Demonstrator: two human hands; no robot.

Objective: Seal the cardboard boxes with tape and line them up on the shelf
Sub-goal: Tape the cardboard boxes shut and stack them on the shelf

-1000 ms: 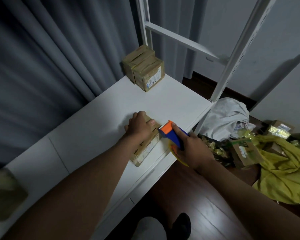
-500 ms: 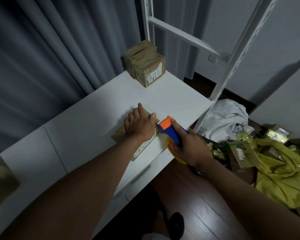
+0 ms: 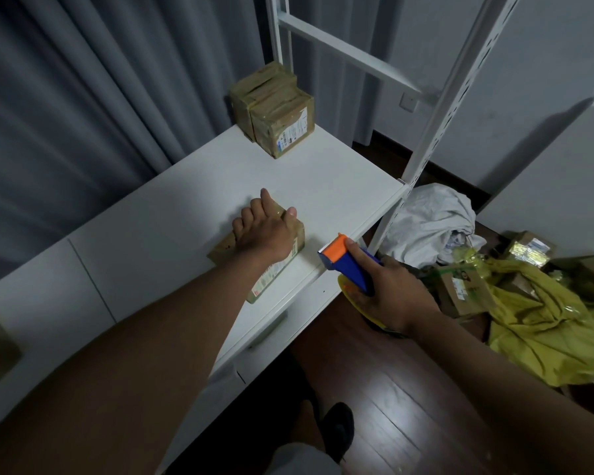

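Box (image 3: pixel 271 265) top (under left hand (image 3: pixel 264 231))

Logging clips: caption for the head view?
Left hand presses box on shelf; right hand holds tape dispenser.

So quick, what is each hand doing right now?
Left hand: open, fingers flat, pressing on the cardboard box.
Right hand: closed around the tape dispenser, clear of the box.
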